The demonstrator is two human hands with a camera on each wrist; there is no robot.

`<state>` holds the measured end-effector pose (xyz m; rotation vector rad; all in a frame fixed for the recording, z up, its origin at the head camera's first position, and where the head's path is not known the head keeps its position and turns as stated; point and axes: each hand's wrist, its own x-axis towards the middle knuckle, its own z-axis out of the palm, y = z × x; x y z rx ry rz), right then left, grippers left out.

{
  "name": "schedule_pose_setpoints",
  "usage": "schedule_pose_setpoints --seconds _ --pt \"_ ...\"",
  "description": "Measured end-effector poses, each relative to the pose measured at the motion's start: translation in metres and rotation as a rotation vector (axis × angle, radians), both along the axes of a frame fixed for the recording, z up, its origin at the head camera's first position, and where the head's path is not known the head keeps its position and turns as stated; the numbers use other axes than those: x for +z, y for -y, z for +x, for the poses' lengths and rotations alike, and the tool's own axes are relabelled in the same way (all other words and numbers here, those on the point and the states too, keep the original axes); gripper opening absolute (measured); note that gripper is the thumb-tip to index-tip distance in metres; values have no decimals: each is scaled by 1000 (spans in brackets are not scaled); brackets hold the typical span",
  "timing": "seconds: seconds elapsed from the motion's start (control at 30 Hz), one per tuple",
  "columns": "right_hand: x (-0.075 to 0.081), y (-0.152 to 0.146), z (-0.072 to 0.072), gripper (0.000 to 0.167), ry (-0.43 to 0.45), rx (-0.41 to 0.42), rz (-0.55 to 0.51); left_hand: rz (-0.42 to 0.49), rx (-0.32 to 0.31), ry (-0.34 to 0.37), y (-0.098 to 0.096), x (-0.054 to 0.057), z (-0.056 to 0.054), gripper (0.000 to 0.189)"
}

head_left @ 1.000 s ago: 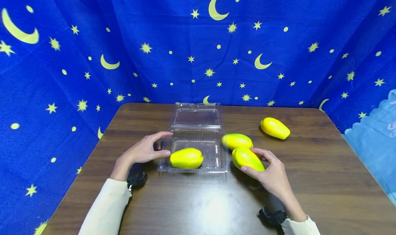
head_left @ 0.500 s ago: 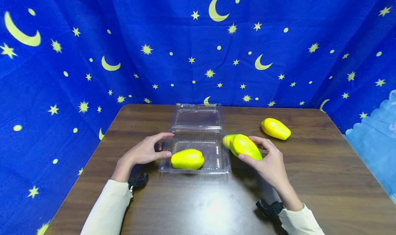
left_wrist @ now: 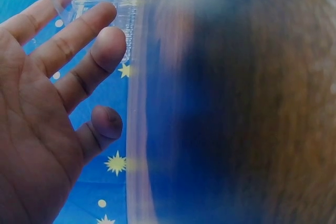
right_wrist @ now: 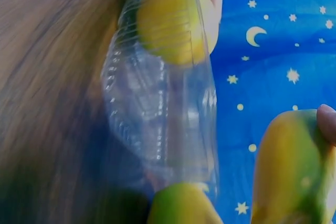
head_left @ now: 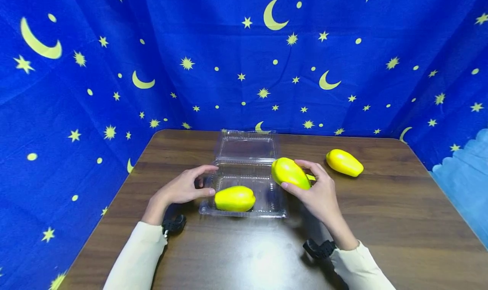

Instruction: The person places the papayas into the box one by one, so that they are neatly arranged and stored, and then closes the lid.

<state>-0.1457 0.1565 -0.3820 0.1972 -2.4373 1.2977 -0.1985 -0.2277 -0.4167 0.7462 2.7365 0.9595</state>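
Observation:
A yellow-green papaya is held between the thumb and fingers of my right hand, raised over the right rim of a clear plastic clamshell box. Inside the box's near part lies another papaya, on its side. My left hand is at the box's left edge, fingers spread and loosely bent, holding nothing; whether it touches the rim I cannot tell. In the right wrist view the held papaya is at the lower right, and one on the table shows below the box; the head view mostly hides it.
One more papaya lies on the brown wooden table at the back right. The box's lid is folded back, towards the blue star-patterned curtain. Light blue fabric hangs at the right.
My right hand has lifted the papaya from the table and carried it up and left to the box's right rim. My left hand has stayed by the box.

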Motion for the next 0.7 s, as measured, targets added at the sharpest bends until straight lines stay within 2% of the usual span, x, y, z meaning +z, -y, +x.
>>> schedule_pose_setpoints --seconds 0.3,0.7 --pt "8 26 -7 66 15 56 -47 9 11 15 0 -2 -2 73" --pt "1 62 -14 65 82 84 -144 -2 20 35 2 -2 -2 75"
